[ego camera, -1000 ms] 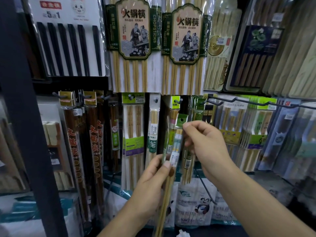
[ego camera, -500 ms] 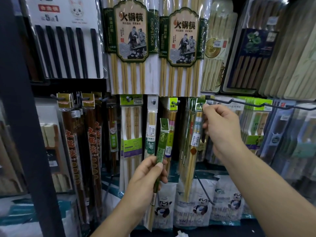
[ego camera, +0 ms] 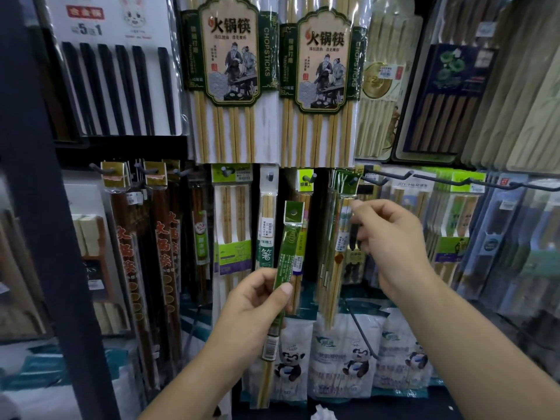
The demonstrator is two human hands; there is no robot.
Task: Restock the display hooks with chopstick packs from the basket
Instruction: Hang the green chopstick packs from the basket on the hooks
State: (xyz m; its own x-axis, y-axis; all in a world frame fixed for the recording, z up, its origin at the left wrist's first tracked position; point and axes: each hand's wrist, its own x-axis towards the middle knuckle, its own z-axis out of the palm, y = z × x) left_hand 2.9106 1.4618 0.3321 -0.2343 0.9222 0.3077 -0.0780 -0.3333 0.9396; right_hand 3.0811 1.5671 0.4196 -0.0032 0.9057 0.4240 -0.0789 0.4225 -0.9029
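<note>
Head view: a slim green-sleeved pack of bamboo chopsticks [ego camera: 287, 262] is held upright in the left hand [ego camera: 254, 310], pinched at mid-length between the thumb and curled fingers. Its punched header hole is free and sits below and left of the target peg.

The right hand [ego camera: 391, 241] is raised at the row of matching green-headed packs [ego camera: 333, 237] hung on the dark metal display hook [ego camera: 352, 180]. Its fingers are curled, with the fingertips [ego camera: 357, 206] touching or just beside the front hung pack. Whether anything is pinched there cannot be told. The basket is not in view.

Step, as judged: mid-restock, with the hung row being attended to by the right hand and one pack staged in the left for hanging. The number of packs left is unknown.

Next move, as judged: the held pack is to be raised, its header hole lined up with the hook tip, then slid back against the row. The yellow-headed pack [ego camera: 304, 180] hangs on a peg just beside it, so the wrong peg is to be avoided.
</note>
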